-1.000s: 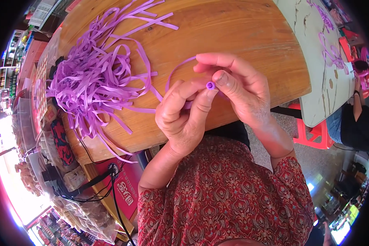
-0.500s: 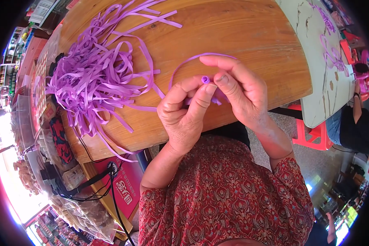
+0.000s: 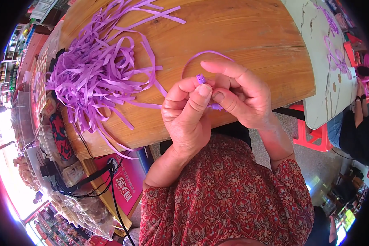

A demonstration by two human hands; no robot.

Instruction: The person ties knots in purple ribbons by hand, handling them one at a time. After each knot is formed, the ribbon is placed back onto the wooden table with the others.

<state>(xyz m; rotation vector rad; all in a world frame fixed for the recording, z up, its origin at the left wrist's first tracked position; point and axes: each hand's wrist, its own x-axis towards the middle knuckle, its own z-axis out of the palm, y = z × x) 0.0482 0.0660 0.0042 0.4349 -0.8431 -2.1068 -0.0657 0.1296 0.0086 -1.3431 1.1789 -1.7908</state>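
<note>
Both hands meet at the near edge of the wooden table [image 3: 242, 37], raised just above it and pressed close together. The left hand [image 3: 188, 119] comes up from the lower middle with its back turned to the camera, the wrist straight and the forearm bare below a red patterned sleeve [image 3: 225, 197]. Its thumb and forefinger are drawn together in a tight pinch on a small purple bead [image 3: 200, 78], while the other fingers curl in toward the palm. The right hand [image 3: 244, 96] comes in from the right with the wrist bent inward. Its forefinger stretches out across the top, its thumb presses toward the left thumb, and the remaining fingers fold loosely. It pinches a thin purple ribbon [image 3: 205, 53], which arcs up from the fingertips in a narrow loop over the table and comes back down to the bead; a short end shows under the thumbs. Both hands are thus nearly closed, each gripping with the fingertips only. A large loose pile of ribbons [image 3: 94, 78] of the same purple lies on the table to the left, well apart from the hands.
</note>
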